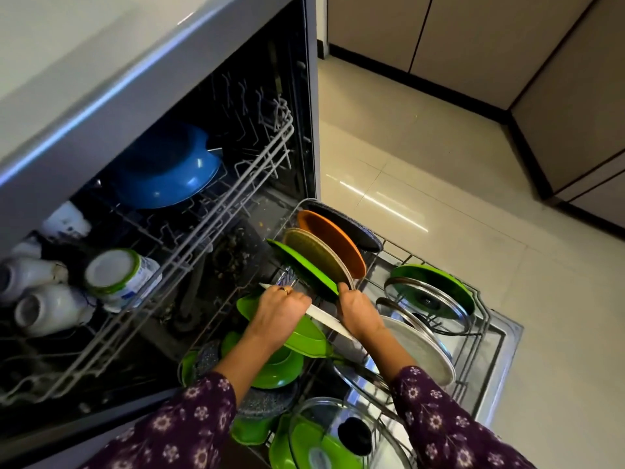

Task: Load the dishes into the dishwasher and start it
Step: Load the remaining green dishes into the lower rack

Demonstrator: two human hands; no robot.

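Two hands, one white plate (324,318) over the lower rack (487,319).
Left hand (280,308) grips it, edge parallel to the green plate (304,269) just beyond; right hand (360,314) curled there, grip unclear.

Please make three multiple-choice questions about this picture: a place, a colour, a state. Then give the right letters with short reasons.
1. Where is the blue bowl?
A) upper rack
B) lower rack
C) floor

2. Which colour is the plate standing between the beige plate and the dark plate?
A) white
B) orange
C) blue

3. What does the left hand do?
A) hangs open
B) presses a button
C) grips a white flat item

Answers:
1 A, it lies in the raised wire rack.
2 B, the orange plate stands there.
3 C, its fingers curl over it.
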